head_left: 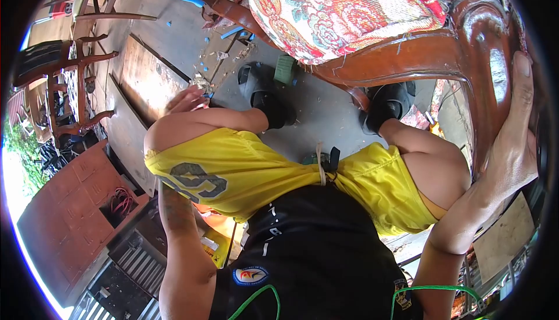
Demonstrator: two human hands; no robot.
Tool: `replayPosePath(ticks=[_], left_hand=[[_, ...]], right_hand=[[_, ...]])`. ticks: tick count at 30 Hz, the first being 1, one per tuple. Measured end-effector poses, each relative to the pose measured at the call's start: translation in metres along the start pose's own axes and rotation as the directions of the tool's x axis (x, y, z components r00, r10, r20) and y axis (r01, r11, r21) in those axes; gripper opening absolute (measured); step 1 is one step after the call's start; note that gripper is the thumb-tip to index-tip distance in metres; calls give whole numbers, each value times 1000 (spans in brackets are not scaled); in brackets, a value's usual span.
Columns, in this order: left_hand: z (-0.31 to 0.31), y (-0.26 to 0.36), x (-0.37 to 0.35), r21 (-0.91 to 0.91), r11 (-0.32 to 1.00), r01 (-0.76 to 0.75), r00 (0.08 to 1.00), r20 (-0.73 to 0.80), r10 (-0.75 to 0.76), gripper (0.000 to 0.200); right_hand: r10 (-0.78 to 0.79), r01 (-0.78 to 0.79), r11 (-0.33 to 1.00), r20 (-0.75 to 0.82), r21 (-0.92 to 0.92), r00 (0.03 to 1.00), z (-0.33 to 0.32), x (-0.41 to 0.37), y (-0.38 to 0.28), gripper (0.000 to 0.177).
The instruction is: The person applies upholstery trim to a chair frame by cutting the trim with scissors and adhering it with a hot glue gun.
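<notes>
Upholstered chair (372,29) ahead of the seated person, its carved leg (486,58) lying against the right hand (513,137), whose closure cannot be told, while the left hand (189,100), likewise indeterminate, lies well apart from it.

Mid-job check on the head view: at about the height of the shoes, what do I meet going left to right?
Left hand (blurred) → left shoe → green block → right shoe → carved chair leg → right hand.
</notes>
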State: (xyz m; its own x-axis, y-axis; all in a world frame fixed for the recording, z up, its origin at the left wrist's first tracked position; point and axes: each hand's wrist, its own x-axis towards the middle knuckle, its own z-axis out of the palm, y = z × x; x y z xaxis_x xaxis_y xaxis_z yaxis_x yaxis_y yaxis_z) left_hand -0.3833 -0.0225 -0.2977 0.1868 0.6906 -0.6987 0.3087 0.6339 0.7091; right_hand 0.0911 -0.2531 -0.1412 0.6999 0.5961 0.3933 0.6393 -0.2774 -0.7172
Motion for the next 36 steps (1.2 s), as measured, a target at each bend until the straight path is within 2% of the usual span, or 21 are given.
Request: replayPosePath(ticks=[1, 3, 7, 9, 11, 13, 15, 16, 19, 21, 22, 23, 24, 25, 27, 28, 29, 30, 32, 34, 36], left_hand=[[31, -4, -28, 209, 900, -384, 923, 125, 364, 45], [80, -2, -59, 342, 617, -708, 705, 315, 635, 43], [94, -43, -18, 251, 536, -806, 586, 469, 660, 40], [76, -86, 43, 309, 839, -448, 861, 404, 311, 38], [61, -122, 104, 349, 937, -12, 967, 244, -79, 34], [65, -131, 115, 362, 930, -66, 978, 209, -12, 32], [64, -135, 118, 447, 882, -147, 989, 98, 115, 28], [65, -131, 120, 448, 882, -147, 988, 100, 114, 28], [63, -131, 122, 544, 813, -205, 974, 198, 113, 27], [62, -134, 122, 587, 718, -374, 922, 319, 219, 28], [57, -138, 126, 587, 718, -373, 922, 320, 217, 28], [51, -141, 129, 566, 324, -758, 644, 574, 505, 30], [50, -139, 129, 390, -178, -903, 226, 786, 576, 33], [49, -138, 128, 389, -176, -904, 226, 786, 575, 33], [47, -131, 116, 198, 89, -976, 211, 766, 608, 39], [64, -99, 65, 104, 374, -921, 348, 649, 677, 48], [63, -73, 35, 83, 514, -854, 440, 642, 628, 49], [53, -48, 17, 115, 634, -765, 521, 688, 504, 50], [16, 1, 7, 315, 838, -446, 670, 738, 79, 53], [-25, 47, 32, 574, 809, -125, 711, 621, -331, 56], [-39, 74, 57, 781, 624, 26, 730, 411, -546, 59]], right_hand=[[-33, 33, 999, -37, -2, 999, -1, 12, 2, 30], [-161, 163, 986, -76, 16, 984, -1, 31, 11, 31], [-215, 218, 975, -85, 29, 973, -2, 48, 15, 33], [-196, 200, 979, -92, 31, 976, 1, 47, 10, 34], [-147, 152, 987, -108, 43, 983, 5, 41, 1, 35], [-43, 49, 998, -139, 45, 989, 14, 30, -16, 36], [57, -62, 998, -196, -22, 979, 24, 19, -38, 37], [71, -74, 997, -177, -10, 982, 32, 15, -38, 37], [38, -37, 999, -85, 10, 996, 45, 5, -30, 38], [5, -4, 1000, -58, 18, 998, 50, 6, -24, 38], [-11, 12, 1000, -46, 21, 999, 50, 7, -23, 38], [-25, 26, 999, -37, 26, 999, 50, 6, -22, 38], [-52, 53, 998, -33, 30, 998, 48, 9, -19, 38], [-79, 80, 996, -29, 35, 996, 43, 13, -16, 38], [-158, 160, 985, -27, 59, 987, 31, 26, -4, 39], [-219, 220, 972, -21, 86, 976, 24, 35, 5, 39], [-267, 267, 958, -14, 108, 964, 16, 42, 12, 39], [-304, 303, 945, -8, 125, 953, 10, 48, 17, 39], [-322, 321, 938, -13, 129, 947, 1, 54, 25, 39], [-263, 265, 959, -28, 99, 964, 5, 45, 19, 38], [-190, 192, 978, -34, 87, 981, 10, 28, 9, 37]])
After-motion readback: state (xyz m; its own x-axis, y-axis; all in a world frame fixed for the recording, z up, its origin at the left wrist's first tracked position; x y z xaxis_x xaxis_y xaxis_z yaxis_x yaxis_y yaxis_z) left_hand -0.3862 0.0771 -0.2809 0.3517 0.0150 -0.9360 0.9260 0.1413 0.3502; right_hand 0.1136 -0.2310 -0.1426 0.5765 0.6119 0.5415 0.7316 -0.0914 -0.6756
